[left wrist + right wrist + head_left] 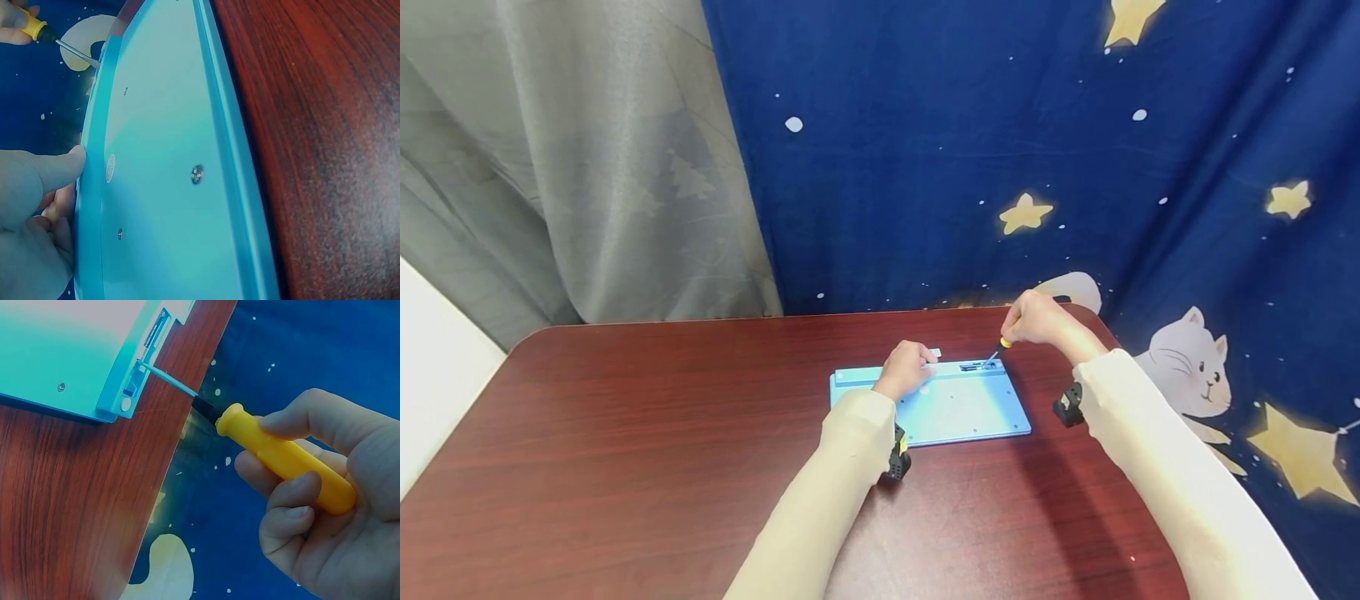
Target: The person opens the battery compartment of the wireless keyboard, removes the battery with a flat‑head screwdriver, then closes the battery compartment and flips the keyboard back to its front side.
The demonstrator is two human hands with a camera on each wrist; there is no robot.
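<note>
A light blue flat panel [962, 412], with screws in its face, lies on the table; a raised bar runs along its far edge. Near the bar's right end is an open slot [154, 331] with a dark part inside. My right hand [1037, 320] grips the yellow handle of a screwdriver [287, 461], whose metal tip touches inside the slot. My left hand [906, 368] holds the bar left of the slot, thumb on its top; in the left wrist view its other fingers [59, 206] are curled at the far side, partly hidden.
A small pale piece [936, 352] lies just behind the panel, beside my left fingers. The dark red wooden table [625, 442] ends close behind and to the right of the panel. A blue star-patterned curtain [910, 167] and a grey curtain [610, 167] hang behind it.
</note>
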